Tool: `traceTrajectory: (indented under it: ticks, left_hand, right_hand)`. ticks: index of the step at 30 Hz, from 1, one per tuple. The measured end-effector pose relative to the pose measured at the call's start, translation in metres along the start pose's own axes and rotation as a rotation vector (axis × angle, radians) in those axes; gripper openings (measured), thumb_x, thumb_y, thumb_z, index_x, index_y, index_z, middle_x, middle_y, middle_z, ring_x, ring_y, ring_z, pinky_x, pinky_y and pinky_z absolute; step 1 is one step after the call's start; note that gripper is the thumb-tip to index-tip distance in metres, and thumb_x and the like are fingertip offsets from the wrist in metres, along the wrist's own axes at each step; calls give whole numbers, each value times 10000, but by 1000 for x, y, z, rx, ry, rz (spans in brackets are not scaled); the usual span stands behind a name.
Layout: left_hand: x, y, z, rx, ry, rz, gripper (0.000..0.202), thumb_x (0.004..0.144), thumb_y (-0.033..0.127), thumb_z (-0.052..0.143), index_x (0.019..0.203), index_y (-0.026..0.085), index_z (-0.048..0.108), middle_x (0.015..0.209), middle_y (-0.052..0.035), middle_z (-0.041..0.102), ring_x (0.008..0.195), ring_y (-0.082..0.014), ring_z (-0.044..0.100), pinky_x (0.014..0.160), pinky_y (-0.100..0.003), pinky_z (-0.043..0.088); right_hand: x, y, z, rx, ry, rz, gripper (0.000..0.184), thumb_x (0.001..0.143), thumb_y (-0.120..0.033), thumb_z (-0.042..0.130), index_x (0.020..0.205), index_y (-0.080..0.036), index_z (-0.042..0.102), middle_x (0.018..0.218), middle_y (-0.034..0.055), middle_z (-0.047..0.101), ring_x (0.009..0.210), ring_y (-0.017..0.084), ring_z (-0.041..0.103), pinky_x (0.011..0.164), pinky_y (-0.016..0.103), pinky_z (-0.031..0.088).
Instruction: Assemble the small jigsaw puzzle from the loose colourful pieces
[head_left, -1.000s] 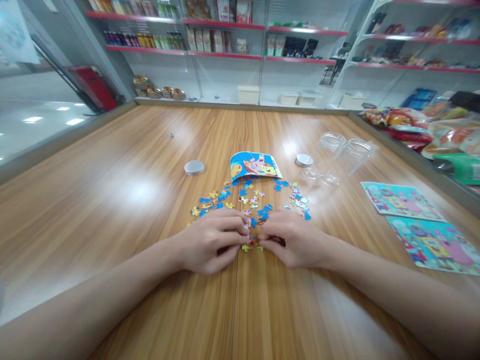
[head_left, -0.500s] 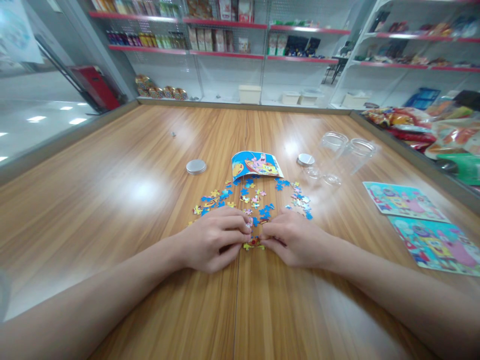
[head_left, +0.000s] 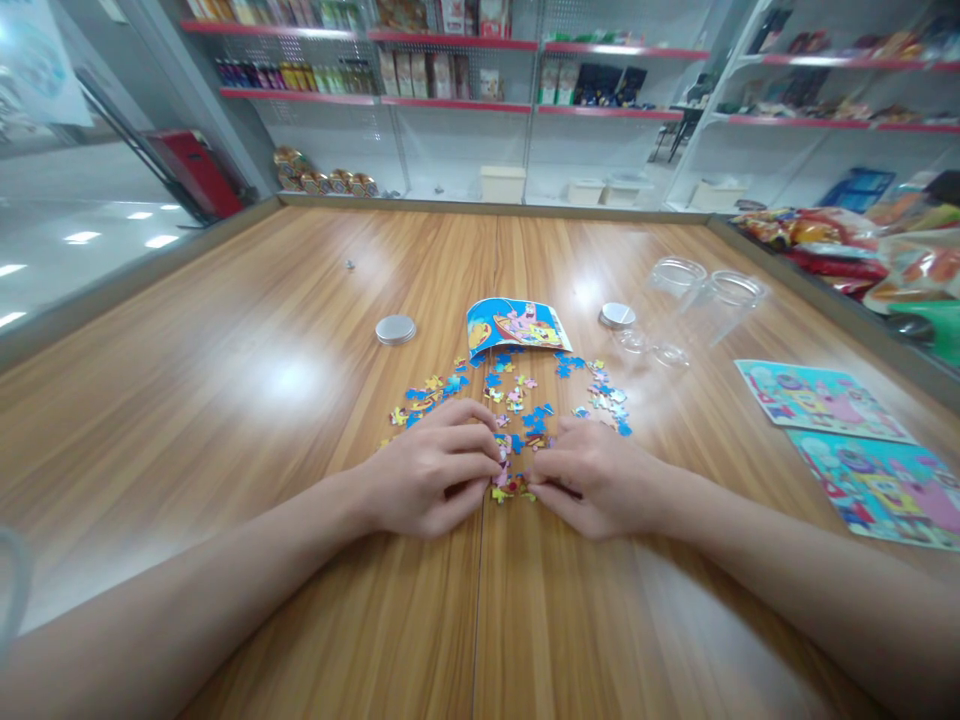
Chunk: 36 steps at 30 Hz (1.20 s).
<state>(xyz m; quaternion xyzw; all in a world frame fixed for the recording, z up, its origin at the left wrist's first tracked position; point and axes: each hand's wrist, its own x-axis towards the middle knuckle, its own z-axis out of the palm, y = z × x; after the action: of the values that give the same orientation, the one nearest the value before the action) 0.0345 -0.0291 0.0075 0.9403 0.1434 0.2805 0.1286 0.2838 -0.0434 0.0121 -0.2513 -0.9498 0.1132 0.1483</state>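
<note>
My left hand (head_left: 439, 468) is closed, its thumb and fingertips pinching at the left side of a few joined jigsaw puzzle pieces (head_left: 513, 489) on the table. Opposite it, my right hand (head_left: 596, 475) is curled shut, thumb and forefinger together at the right end of the same pieces. What lies between those right fingertips is mostly hidden. Loose blue puzzle pieces (head_left: 535, 418) spread just beyond both hands. Yellow and blue pieces (head_left: 424, 396) lie past the left hand, pale ones (head_left: 609, 396) past the right. A curved cartoon picture card (head_left: 517, 326) stands behind them.
On the wooden table (head_left: 300, 620) are a silver lid (head_left: 395, 329) at left and another lid (head_left: 617, 315) at right. Two clear jars (head_left: 720, 305) lie beside it. Two flat cartoon pictures (head_left: 829, 400) rest at far right. Packaged goods (head_left: 832, 250) sit beyond the right edge.
My right hand has drawn slightly right, widening the gap to my left hand and baring more of the pieces between them. The whole view has shifted a little.
</note>
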Motion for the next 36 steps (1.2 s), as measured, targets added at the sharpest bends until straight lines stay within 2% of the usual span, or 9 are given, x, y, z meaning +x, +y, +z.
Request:
traceTrajectory:
  ticks: [4,10,13,20,23,26,28,33,36]
  left_hand:
    - [0,2,1,3,12,5,252,819,57,581,1003,186,696,952,-55,718,1038,-245,592,972,-460,515]
    - [-5,-5,1,195,406,-268,375,815,-5,531,1109,176,681,957,-59,688,918,-207,593,827,-387,520]
    - [-7,-9,0,261,458,-338,388,784,-23,523,1053,195,697,950,-42,686,898,-204,585,818,-377,502]
    - [-9,-12,0,328,452,-398,385,745,-29,509,969,210,711,936,-27,691,898,-210,585,866,-396,487]
    - [-9,-15,0,342,451,-422,365,753,-19,506,941,210,720,923,-27,698,897,-210,587,881,-404,482]
    - [-10,-17,1,323,411,-407,311,767,12,536,909,209,730,920,-28,708,893,-213,584,862,-409,480]
    - [-10,-17,2,297,350,-375,286,781,27,555,913,207,734,944,-34,716,911,-219,583,852,-416,481]
    - [-9,-15,5,244,207,-292,321,810,30,562,1010,215,732,1035,-46,722,1010,-245,567,893,-455,487]
    - [-9,-14,6,237,153,-277,392,809,20,556,1108,223,710,1127,-44,713,1117,-273,535,974,-504,465]
  right_hand:
    - [-2,-1,0,-4,7,-25,178,842,-175,534,668,-207,521,575,-11,539,573,141,454,629,306,323]
    - [-1,0,3,23,28,-68,113,873,-181,496,774,-210,541,647,-10,589,599,143,469,628,305,328]
    - [-1,0,4,20,28,-79,115,870,-182,494,763,-210,526,616,-23,557,567,135,444,601,307,303]
    - [-6,-4,4,6,57,-116,113,855,-185,514,749,-211,542,583,-36,553,521,130,431,598,326,283]
    - [-8,-4,6,26,150,-117,147,857,-186,543,711,-202,550,572,-39,566,512,117,455,601,316,290]
    - [-8,2,7,-22,296,23,177,890,-193,551,719,-186,596,564,-37,566,521,112,489,627,306,307]
    - [-7,7,7,-71,344,131,163,909,-205,551,779,-180,647,585,-31,591,545,118,523,658,306,320]
    - [-6,17,9,-113,312,285,140,904,-214,570,890,-193,707,613,-21,626,586,140,554,713,309,337]
    - [-4,16,10,-88,280,283,139,906,-222,576,926,-190,710,649,-12,656,622,151,585,730,312,338]
